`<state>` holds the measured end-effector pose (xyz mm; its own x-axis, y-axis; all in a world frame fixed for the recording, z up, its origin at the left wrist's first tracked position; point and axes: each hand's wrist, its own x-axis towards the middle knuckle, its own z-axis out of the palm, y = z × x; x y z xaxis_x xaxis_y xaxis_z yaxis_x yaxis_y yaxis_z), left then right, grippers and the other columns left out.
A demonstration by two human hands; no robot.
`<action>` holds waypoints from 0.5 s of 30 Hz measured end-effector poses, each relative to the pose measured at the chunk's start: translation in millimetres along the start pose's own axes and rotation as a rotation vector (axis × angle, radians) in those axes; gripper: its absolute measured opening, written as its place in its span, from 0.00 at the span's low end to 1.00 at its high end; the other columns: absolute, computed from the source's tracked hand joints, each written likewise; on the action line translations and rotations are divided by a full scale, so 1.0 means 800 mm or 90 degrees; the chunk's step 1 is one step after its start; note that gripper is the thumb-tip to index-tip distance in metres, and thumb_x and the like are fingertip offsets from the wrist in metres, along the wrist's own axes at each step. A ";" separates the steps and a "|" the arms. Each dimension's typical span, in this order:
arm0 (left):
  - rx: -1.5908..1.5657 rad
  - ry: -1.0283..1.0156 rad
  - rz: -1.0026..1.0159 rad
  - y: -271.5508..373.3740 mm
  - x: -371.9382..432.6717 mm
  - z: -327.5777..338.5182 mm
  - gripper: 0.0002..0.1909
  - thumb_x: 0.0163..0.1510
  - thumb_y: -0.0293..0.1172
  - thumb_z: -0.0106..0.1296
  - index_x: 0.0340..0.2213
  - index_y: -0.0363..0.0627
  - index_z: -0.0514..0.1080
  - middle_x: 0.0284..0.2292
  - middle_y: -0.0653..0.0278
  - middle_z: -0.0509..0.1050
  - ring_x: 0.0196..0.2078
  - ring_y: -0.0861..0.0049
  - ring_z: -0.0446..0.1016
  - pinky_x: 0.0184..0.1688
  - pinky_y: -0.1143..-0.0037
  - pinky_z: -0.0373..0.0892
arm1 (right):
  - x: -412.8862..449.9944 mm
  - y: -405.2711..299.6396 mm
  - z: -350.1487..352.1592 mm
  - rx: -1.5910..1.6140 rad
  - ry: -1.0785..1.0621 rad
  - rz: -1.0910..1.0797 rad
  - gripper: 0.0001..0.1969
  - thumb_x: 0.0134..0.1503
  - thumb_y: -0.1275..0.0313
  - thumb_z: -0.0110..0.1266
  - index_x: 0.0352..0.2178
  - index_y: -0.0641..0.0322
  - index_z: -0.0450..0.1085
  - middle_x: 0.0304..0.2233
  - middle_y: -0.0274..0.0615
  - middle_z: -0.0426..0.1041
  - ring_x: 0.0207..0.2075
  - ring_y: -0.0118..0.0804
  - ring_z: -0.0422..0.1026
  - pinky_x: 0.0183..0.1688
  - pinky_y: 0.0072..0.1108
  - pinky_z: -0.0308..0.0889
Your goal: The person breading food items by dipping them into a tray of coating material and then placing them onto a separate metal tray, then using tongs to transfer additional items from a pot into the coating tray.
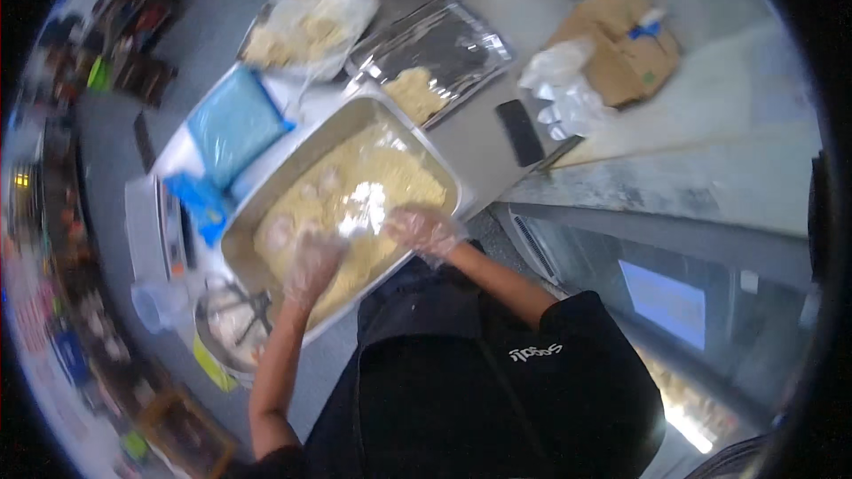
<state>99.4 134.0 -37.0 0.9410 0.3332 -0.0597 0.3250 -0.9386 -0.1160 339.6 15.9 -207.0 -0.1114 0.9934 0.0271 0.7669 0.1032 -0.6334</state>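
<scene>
A deep metal tub [233, 249] holds a wide layer of pale yellow crumbs [416, 176]. Several rounded whitish pieces [278, 231] lie half sunk in the crumbs on the left side. My left hand [313, 266], in a clear plastic glove, hangs over the crumbs just beside the nearest pieces. Motion blur hides its fingertips, so I cannot tell whether it holds one. My right hand [423, 229], gloved the same way, is at the tub's near right side with its fingers bent down towards the crumbs. Whether anything is inside its fingers does not show.
Beyond the tub are a shiny metal tray [446, 40] with a crumb heap [416, 94] and a plastic bag of crumbs [313, 26]. A blue package [236, 123] lies left. A round bowl [233, 322] sits near my left forearm. A dark phone [519, 133] lies right.
</scene>
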 end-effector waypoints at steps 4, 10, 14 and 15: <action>-0.094 -0.029 -0.033 0.017 -0.030 0.050 0.09 0.51 0.30 0.44 0.35 0.51 0.69 0.31 0.62 0.72 0.35 0.70 0.72 0.47 0.66 0.64 | -0.013 0.025 0.024 0.494 0.081 0.154 0.19 0.56 0.56 0.47 0.43 0.57 0.68 0.37 0.40 0.73 0.39 0.36 0.72 0.46 0.24 0.70; -0.138 -0.136 -0.469 0.051 -0.113 0.144 0.10 0.50 0.36 0.47 0.29 0.43 0.70 0.28 0.60 0.72 0.32 0.66 0.72 0.41 0.65 0.69 | -0.017 0.006 -0.014 0.352 -0.009 0.005 0.16 0.60 0.64 0.40 0.48 0.54 0.63 0.42 0.35 0.69 0.42 0.30 0.70 0.47 0.22 0.68; -0.418 -0.317 -0.743 0.048 -0.075 0.150 0.26 0.45 0.50 0.55 0.37 0.38 0.72 0.33 0.49 0.74 0.39 0.58 0.72 0.44 0.70 0.68 | -0.010 -0.037 -0.051 -0.490 -0.066 -0.218 0.15 0.59 0.65 0.43 0.48 0.51 0.63 0.42 0.35 0.69 0.43 0.29 0.69 0.49 0.21 0.67; -0.423 -0.318 -0.740 0.055 -0.076 0.161 0.26 0.45 0.50 0.55 0.37 0.38 0.72 0.33 0.49 0.74 0.39 0.58 0.72 0.44 0.70 0.68 | -0.012 -0.034 -0.047 -0.309 -0.038 -0.158 0.15 0.57 0.66 0.45 0.46 0.52 0.64 0.40 0.35 0.70 0.41 0.29 0.70 0.46 0.21 0.68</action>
<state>44.0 83.8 -166.2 0.0278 0.7940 -0.6073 0.9895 0.0644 0.1295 343.6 5.1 -161.0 -0.3510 0.9332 0.0773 0.9149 0.3593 -0.1837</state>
